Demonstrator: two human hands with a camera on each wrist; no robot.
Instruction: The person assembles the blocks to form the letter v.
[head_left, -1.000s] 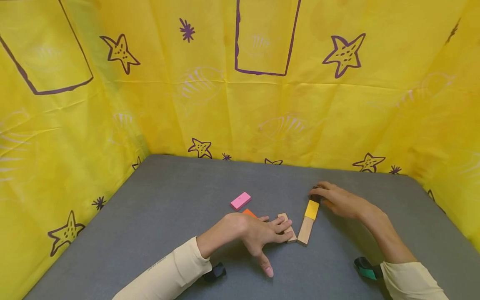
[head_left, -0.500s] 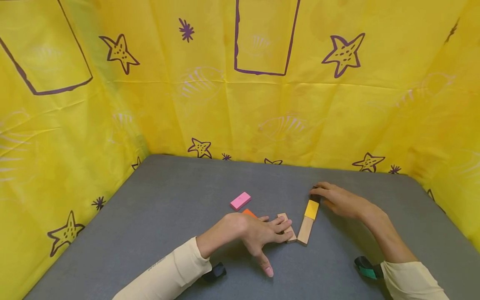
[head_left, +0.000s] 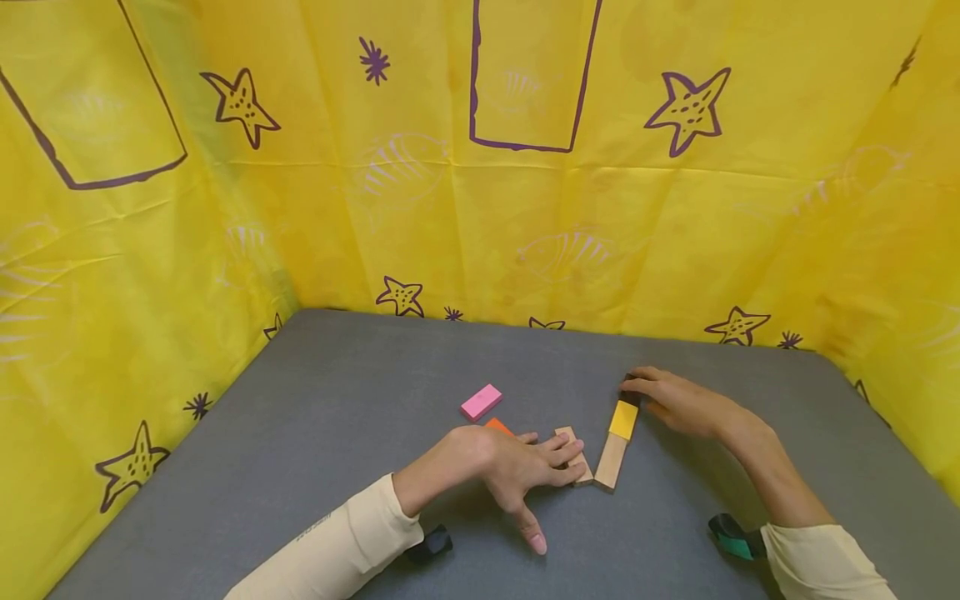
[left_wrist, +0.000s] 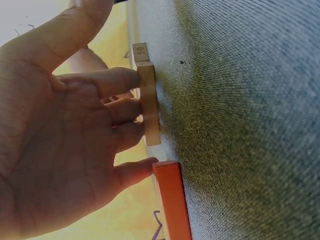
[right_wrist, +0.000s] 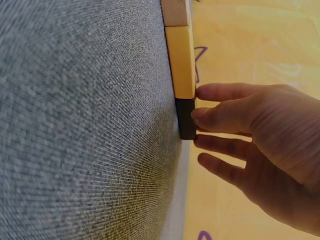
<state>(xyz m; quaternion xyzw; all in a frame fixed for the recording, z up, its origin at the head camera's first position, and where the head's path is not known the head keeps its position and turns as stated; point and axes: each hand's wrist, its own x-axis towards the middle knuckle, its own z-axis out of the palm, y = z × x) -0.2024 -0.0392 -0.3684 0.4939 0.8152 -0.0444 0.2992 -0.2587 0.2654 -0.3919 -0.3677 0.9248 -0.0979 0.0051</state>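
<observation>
My left hand [head_left: 525,471] is spread with its fingers straight, their tips resting on a plain wooden block [left_wrist: 149,110]. Its little finger reaches the end of an orange block [left_wrist: 172,200], partly hidden behind the hand in the head view. Across from it, my right hand [head_left: 686,404] pinches a black block [right_wrist: 187,122] between thumb and fingers. That block continues a line with a yellow block [head_left: 623,420] and a second plain wooden block [head_left: 611,462]. The near ends of the two plain blocks meet, forming a narrow V.
A pink block [head_left: 481,402] lies on the grey table [head_left: 375,375], beyond the orange one. Yellow cloth [head_left: 337,225] with starfish drawings stands around the back and sides of the table. Dark straps hang below both wrists.
The right fingers shift very slightly on the black block. The left hand and the blocks stay where they were.
</observation>
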